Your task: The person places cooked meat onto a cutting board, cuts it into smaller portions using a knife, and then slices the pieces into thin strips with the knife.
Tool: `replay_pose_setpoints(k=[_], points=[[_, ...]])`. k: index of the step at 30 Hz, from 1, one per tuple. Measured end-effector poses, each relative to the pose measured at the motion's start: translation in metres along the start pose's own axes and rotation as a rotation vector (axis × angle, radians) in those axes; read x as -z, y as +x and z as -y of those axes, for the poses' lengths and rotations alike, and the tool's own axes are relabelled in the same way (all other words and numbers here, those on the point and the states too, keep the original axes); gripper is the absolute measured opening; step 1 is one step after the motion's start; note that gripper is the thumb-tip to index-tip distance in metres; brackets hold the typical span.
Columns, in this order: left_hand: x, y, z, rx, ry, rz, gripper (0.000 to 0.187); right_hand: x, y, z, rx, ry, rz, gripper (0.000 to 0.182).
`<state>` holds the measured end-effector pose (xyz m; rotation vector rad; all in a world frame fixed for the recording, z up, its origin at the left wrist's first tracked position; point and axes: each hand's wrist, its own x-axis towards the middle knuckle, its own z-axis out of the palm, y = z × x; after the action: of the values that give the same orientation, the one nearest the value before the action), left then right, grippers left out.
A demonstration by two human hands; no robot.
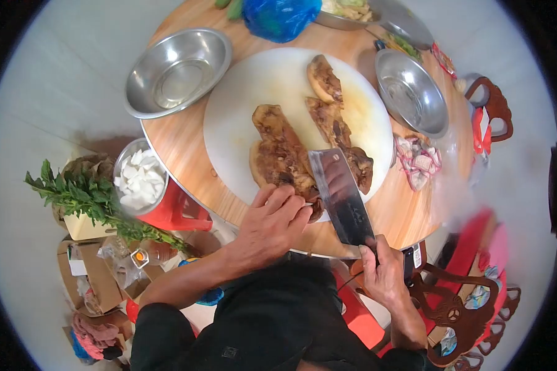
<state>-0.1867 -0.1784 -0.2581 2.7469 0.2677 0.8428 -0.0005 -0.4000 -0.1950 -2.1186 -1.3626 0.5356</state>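
Brown meat [281, 148] is held, seemingly for steadiness, by the curled left hand [269, 219], the cleaver [346, 204] being gripped in the closed right hand [387, 275].

Board [229, 136]: white, faint yellow stains. Meat [281, 145]: mottled dark brown and tan. Cleaver [343, 201]: dark grey. Table [179, 145]: tan wood grain. Left bowl [179, 83], right bowl [411, 93]: silver. Far bag [281, 18]: blue. Left stool [176, 210]: red. Leaves [93, 198], left: green. Right scraps [419, 162]: purple-white.

The cleaver [342, 201] is glossy metal, the cutting board [228, 139] smooth plastic, the meat [278, 148] rough.
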Motion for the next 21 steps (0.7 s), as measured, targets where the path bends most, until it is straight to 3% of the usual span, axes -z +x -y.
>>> replay_pose_setpoints(k=[6,11,14,17,21], points=[[-0.004,-0.015,0.009,-0.06,-0.03,-0.026,0.042,-0.006,-0.001,-0.014,0.009,-0.008,-0.01,0.016],[0.0,-0.038,0.024,-0.113,-0.092,-0.027,0.048,-0.011,0.004,-0.014,0.043,-0.039,-0.095,0.016],[-0.007,-0.045,0.027,-0.129,-0.09,-0.147,0.053,-0.015,0.003,-0.014,0.036,-0.013,-0.089,0.017],[-0.015,-0.053,0.025,-0.108,-0.02,-0.22,0.043,-0.024,-0.007,-0.01,0.011,-0.022,-0.059,0.018],[-0.017,-0.058,0.022,-0.012,-0.066,-0.31,0.037,-0.046,-0.011,0.002,0.159,0.053,-0.14,0.021]])
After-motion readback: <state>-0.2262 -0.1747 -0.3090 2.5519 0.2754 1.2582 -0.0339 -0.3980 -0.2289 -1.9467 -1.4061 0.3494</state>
